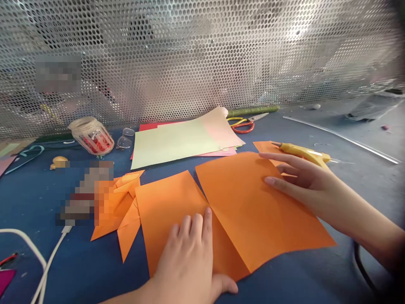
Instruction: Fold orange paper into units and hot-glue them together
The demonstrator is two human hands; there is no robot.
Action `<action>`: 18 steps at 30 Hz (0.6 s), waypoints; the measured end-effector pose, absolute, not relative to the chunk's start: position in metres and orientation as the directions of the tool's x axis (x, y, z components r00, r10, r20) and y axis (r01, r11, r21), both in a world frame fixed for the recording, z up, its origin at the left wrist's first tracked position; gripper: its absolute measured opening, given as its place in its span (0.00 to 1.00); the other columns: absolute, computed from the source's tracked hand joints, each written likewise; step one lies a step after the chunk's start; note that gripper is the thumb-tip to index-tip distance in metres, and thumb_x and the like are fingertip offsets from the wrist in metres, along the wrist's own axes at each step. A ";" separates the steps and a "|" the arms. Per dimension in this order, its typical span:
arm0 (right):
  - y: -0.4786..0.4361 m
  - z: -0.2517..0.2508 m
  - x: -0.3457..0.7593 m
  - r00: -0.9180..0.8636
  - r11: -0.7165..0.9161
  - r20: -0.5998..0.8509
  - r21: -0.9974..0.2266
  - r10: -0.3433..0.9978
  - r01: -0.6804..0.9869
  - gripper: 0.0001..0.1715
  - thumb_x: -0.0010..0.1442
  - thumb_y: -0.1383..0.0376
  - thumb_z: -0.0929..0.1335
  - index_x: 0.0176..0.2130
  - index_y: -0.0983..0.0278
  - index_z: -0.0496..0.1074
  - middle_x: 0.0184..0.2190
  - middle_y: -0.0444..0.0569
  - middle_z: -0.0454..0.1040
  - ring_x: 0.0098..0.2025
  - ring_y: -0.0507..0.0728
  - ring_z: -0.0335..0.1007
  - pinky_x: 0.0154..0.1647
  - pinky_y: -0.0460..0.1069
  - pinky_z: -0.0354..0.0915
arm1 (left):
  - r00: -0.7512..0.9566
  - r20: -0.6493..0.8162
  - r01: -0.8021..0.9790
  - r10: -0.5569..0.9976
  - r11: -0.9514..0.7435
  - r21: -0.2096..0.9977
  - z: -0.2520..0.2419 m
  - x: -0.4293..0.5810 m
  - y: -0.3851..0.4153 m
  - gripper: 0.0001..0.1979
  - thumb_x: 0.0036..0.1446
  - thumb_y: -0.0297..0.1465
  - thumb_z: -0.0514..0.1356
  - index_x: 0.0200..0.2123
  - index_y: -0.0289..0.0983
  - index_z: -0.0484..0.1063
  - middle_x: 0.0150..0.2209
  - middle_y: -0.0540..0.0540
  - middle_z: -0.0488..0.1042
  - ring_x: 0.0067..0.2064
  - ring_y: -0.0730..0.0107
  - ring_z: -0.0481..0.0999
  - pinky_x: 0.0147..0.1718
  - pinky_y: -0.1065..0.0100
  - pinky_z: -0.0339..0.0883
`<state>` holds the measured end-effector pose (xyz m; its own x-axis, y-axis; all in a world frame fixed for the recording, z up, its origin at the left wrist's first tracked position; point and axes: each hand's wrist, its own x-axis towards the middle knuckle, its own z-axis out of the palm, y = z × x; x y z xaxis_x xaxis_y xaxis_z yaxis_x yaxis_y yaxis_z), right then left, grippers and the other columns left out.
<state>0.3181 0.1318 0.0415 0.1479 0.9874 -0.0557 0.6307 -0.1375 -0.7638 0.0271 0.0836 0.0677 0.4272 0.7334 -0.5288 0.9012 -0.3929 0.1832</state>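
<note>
In front of me lies orange paper in two parts, a left part [167, 198] and a right part [240, 198]. A gap parts them at the top and narrows down to my left index fingertip. From there a line runs to the bottom edge; whether they still join along it, I cannot tell. My left hand [191, 249] lies flat on the left part, thumb out to the side. My right hand [299, 181] grips the right part near its far right edge, thumb on top, other fingers partly behind it. Folded orange paper pieces [126, 202] lie at left.
Behind are a pale green sheet [171, 141] on a paper stack, scissors [245, 124], eyeglasses [125, 139] and a tipped jar [93, 135] with red bits. A yellow glue gun [303, 153] sits beyond my right hand. A white cable [52, 257] crosses the left; perforated metal [190, 63] stands behind.
</note>
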 end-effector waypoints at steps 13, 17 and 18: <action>0.133 0.014 0.336 0.035 -0.173 -0.213 -0.676 0.976 0.716 0.61 0.55 0.34 0.70 0.79 0.52 0.64 0.22 0.36 0.62 0.25 0.59 0.60 0.30 0.54 0.57 | 0.413 -0.607 0.904 0.680 -0.222 0.366 0.090 0.022 0.101 0.58 0.66 0.45 0.77 0.85 0.37 0.47 0.73 0.29 0.72 0.71 0.34 0.73 0.70 0.45 0.68; 0.132 0.015 0.339 0.008 -0.169 -0.243 -0.648 0.970 0.743 0.57 0.57 0.32 0.69 0.75 0.52 0.69 0.22 0.36 0.56 0.24 0.58 0.55 0.29 0.53 0.52 | 0.405 -0.616 0.907 0.676 -0.213 0.363 0.093 0.023 0.102 0.55 0.68 0.41 0.75 0.85 0.39 0.48 0.71 0.32 0.74 0.69 0.36 0.73 0.70 0.45 0.68; 0.132 0.015 0.340 0.004 -0.167 -0.248 -0.643 0.969 0.747 0.56 0.57 0.32 0.69 0.75 0.53 0.69 0.23 0.36 0.56 0.24 0.58 0.55 0.29 0.53 0.51 | 0.402 -0.621 0.909 0.673 -0.209 0.361 0.094 0.023 0.102 0.54 0.68 0.40 0.75 0.85 0.39 0.48 0.70 0.32 0.75 0.69 0.36 0.74 0.69 0.45 0.68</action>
<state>0.3396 0.1318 0.0154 0.0036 0.9688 -0.2477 0.7472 -0.1673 -0.6432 0.0234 0.1018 0.0942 0.4017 0.6731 -0.6210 0.9087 -0.2090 0.3613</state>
